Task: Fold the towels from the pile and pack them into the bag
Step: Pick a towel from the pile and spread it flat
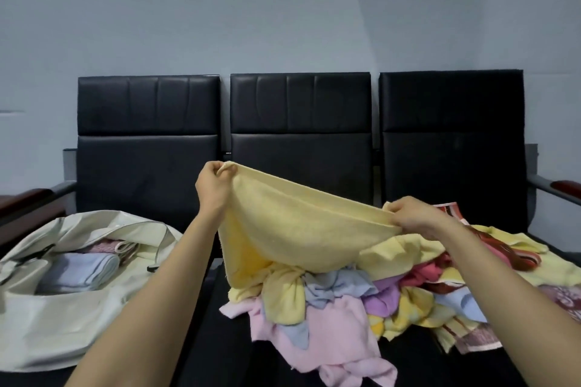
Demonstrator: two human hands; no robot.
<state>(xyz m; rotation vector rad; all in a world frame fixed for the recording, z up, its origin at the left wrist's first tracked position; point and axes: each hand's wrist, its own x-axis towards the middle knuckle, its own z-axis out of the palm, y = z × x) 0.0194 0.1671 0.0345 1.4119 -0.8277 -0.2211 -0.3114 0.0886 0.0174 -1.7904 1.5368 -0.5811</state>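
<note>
A pale yellow towel [292, 229] hangs stretched between my hands above the pile. My left hand [215, 187] pinches its upper left corner, raised higher. My right hand [412, 214] grips the other corner, lower and to the right. Below the towel lies a jumbled pile of towels [361, 302] in pink, blue, purple, yellow and red on the black seat. A cream bag [47, 320] lies open on the left seat, with a folded light blue towel [78, 272] and a pink one [107, 247] inside.
Three black padded seat backs [300, 122] stand behind, against a grey wall. Brown armrests sit at the far left [22, 198] and far right [566, 187]. A strip of bare black seat [220, 339] lies between bag and pile.
</note>
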